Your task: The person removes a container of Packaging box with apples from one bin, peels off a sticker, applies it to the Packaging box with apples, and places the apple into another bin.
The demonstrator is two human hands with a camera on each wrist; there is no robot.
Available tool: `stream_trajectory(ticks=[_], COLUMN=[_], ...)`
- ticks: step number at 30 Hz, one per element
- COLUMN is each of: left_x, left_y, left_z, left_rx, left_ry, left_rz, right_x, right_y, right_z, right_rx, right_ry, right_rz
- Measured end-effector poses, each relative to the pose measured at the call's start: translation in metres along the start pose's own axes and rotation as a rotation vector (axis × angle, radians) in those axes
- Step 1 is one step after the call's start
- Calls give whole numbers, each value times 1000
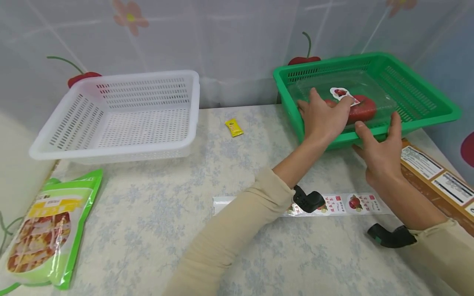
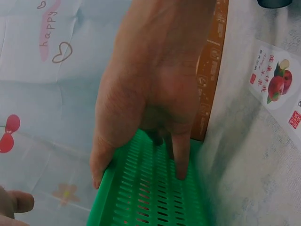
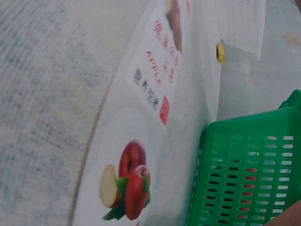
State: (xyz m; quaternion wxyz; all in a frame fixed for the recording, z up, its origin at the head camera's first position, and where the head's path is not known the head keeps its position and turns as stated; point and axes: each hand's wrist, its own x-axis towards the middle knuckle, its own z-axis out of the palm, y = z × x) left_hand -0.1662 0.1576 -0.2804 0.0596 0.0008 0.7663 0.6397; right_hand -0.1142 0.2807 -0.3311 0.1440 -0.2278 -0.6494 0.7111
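A clear plastic container [image 1: 381, 94] with red fruit [image 1: 364, 107] inside and a white sticker [image 1: 340, 93] on its lid sits in the green basket [image 1: 449, 109]. My left hand [image 1: 326, 119] holds the container near its left end, thumb on the lid by the sticker, fingers over the far left side. At the basket's front rim is my right hand [image 1: 385, 158]. The left wrist view shows this right hand [image 2: 150, 89] gripping the rim, with fingers on the rim and against the slotted outer wall. A strip of apple stickers [image 1: 355, 203] lies in front.
To the left stands a white slotted basket [image 1: 148, 127]. A yellow packet [image 1: 234, 127] lies between the baskets. The green-edged food bag [image 1: 48, 230] rests at the table's left edge. Beside the right forearm is a brown printed box [image 1: 437, 172]. A patterned curtain [image 1: 237, 45] hangs behind.
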Motion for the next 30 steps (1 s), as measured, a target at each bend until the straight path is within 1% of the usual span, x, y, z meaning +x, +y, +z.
stream_trajectory(ticks=[3,5,8,10,12,15,18,20,21,23,26,28,30], left_x=[-1,-2,-4,-5,-5,-4,-2,-3,-4,-10,-21,-30,-38], left_y=[-3,-5,-9,-14,-21,-31,-41,-47,-50,-56,-65,-71,-76], left_z=[-4,-7,-15,-24,-36,-59,-88,-108,-119,-139,-168,-185,-202], left_rx=[-58,-98,-137,-134,-114,-69,-26,13,44,119,273,363,447], left_ry=[18,17,-6,-34,-61,-101,-124,-139,-147,-165,-200,-228,-249], left_rz=[52,93,157,199,234,290,358,402,420,437,439,434,447], right_x=[0,0,0,0,0,0,0,-3,-6,-16,-39,-55,-70], right_y=[0,0,-1,-2,-2,-5,-10,-11,-11,-9,-1,5,10], right_z=[2,2,1,0,-2,-9,-15,-18,-18,-17,-14,-10,-5], right_rx=[-1,-8,-17,-25,-36,-81,-146,-208,-243,-335,-482,-543,-572], right_ry=[-3,-2,-5,-16,-42,-97,-150,-156,-149,-112,-69,-98,-178], right_rz=[16,25,32,34,44,65,86,75,55,-5,-141,-240,-353])
